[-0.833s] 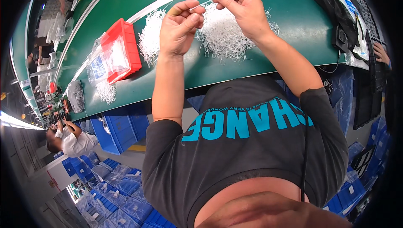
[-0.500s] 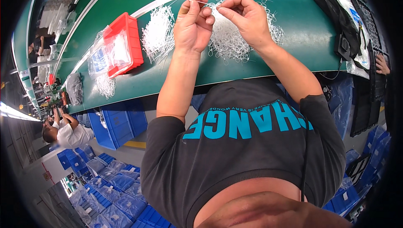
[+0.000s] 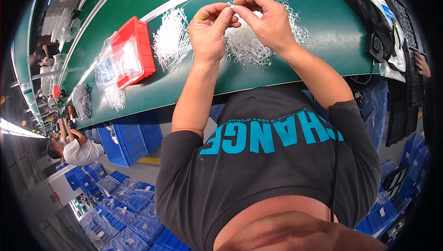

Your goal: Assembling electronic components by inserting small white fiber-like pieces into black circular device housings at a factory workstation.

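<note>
My left hand (image 3: 207,36) and my right hand (image 3: 273,25) meet above the green worktable (image 3: 341,50), their thumbs and forefingers pinched together at the tips. Between them is a thin white cable tie (image 3: 231,6), mostly hidden by the fingers. Below and behind my right hand lies a wide heap of looped white ties (image 3: 251,50). To the left of my left hand, a pile of straight white ties (image 3: 170,36) rests on the table.
Further left stands a red bin (image 3: 146,50) with a clear plastic bag (image 3: 125,61) of white pieces hanging over its side. A small white pile (image 3: 114,97) lies beside it. A black bag (image 3: 364,13) sits at the right. Blue crates (image 3: 131,142) stand below the table edge.
My hands have come closer together. The tie, stretched out between my fingertips before, is now gathered where they meet.
</note>
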`<state>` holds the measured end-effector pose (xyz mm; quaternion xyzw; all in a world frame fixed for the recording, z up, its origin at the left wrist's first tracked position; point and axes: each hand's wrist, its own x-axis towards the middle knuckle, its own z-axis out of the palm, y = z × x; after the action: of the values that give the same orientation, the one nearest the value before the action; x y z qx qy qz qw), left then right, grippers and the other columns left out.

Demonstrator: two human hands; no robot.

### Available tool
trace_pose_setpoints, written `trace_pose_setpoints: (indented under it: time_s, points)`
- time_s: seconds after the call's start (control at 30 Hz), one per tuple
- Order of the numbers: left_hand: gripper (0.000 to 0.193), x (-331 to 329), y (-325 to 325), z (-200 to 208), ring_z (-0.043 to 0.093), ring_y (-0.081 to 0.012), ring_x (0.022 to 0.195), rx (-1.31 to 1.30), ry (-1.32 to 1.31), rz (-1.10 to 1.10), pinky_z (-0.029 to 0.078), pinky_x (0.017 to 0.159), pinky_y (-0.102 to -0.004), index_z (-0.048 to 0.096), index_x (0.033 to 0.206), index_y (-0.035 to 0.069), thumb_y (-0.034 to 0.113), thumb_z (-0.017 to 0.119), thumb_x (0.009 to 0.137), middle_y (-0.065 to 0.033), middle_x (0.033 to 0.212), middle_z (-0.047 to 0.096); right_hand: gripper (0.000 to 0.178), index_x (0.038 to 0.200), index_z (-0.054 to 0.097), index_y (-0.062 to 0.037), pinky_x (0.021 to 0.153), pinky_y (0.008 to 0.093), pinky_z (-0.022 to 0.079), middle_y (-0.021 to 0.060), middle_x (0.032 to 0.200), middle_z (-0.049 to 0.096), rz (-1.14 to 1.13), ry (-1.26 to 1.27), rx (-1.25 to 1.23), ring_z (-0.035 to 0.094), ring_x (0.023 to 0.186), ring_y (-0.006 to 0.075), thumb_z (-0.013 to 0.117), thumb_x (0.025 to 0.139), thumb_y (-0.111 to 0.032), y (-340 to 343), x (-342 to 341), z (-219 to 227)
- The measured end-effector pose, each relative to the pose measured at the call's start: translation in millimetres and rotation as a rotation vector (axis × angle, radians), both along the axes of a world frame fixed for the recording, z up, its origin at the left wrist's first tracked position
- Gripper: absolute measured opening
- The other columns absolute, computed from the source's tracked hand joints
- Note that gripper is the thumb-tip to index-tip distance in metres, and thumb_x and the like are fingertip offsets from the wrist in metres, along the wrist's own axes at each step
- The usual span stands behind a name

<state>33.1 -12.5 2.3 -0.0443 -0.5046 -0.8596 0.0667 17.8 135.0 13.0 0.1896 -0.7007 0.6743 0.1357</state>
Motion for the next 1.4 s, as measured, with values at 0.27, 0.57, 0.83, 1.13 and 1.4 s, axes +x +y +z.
trace_pose_setpoints:
  time_s: [0.27, 0.57, 0.83, 1.13, 1.4]
  points:
    - [0.011, 1.4, 0.7, 2.2, 0.068, -0.0165, 0.072, -0.115, 0.085, 0.069, 0.06, 0.066, -0.03, 0.064, 0.099, -0.005, -0.002, 0.065, 0.088, -0.0113, 0.085, 0.068, 0.013, 0.093, 0.067, 0.0003, 0.07, 0.0291, 0.055, 0.0104, 0.085, 0.071, -0.01, 0.089, 0.096, 0.07, 0.078, 0.0186, 0.067, 0.085, -0.01, 2.7, 2.5, 7.1]
    - [0.013, 8.1, 2.5, 3.6, 0.065, -0.0142, 0.071, -0.315, 0.075, 0.08, 0.059, 0.065, -0.0292, 0.063, 0.101, -0.004, 0.0, 0.066, 0.089, -0.0099, 0.087, 0.067, 0.017, 0.096, 0.065, 0.0003, 0.072, 0.0291, 0.054, 0.0102, 0.085, 0.07, -0.002, 0.007, 0.082, 0.068, 0.079, 0.0175, 0.068, 0.085, -0.012, 4.3, 1.3, 5.1]
    - [0.011, 13.0, 6.9, 2.3, 0.063, -0.0105, 0.068, -0.293, 0.108, 0.162, 0.056, 0.061, -0.0252, 0.065, 0.098, -0.003, 0.004, 0.066, 0.089, -0.007, 0.081, 0.067, 0.023, 0.096, 0.056, 0.0008, 0.073, 0.0297, 0.053, 0.0095, 0.088, 0.066, 0.059, -0.053, 0.082, 0.066, 0.081, 0.0169, 0.071, 0.083, -0.012, 5.4, 2.7, 2.4]
    - [0.013, 17.9, -7.0, -2.6, 0.063, -0.0105, 0.068, -0.529, 0.07, 0.07, 0.053, 0.064, -0.0238, 0.065, 0.101, -0.003, 0.005, 0.066, 0.09, -0.0064, 0.082, 0.068, 0.019, 0.103, 0.058, -0.0027, 0.074, 0.0296, 0.05, 0.0067, 0.091, 0.067, 0.118, -0.069, 0.159, 0.063, 0.079, 0.0182, 0.067, 0.087, -0.008, 10.4, 1.7, -1.7]
    - [0.012, -2.1, -80.6, 10.2, 0.062, -0.0108, 0.068, -1.2, -0.061, 0.22, 0.05, 0.064, -0.025, 0.069, 0.09, 0.0, 0.011, 0.068, 0.086, -0.0056, 0.076, 0.068, 0.014, 0.089, 0.065, 0.0014, 0.067, 0.0301, 0.049, 0.0121, 0.081, 0.065, -0.102, 0.014, 0.412, 0.062, 0.072, 0.0197, 0.069, 0.08, -0.008, 26.8, -17.7, 2.8]
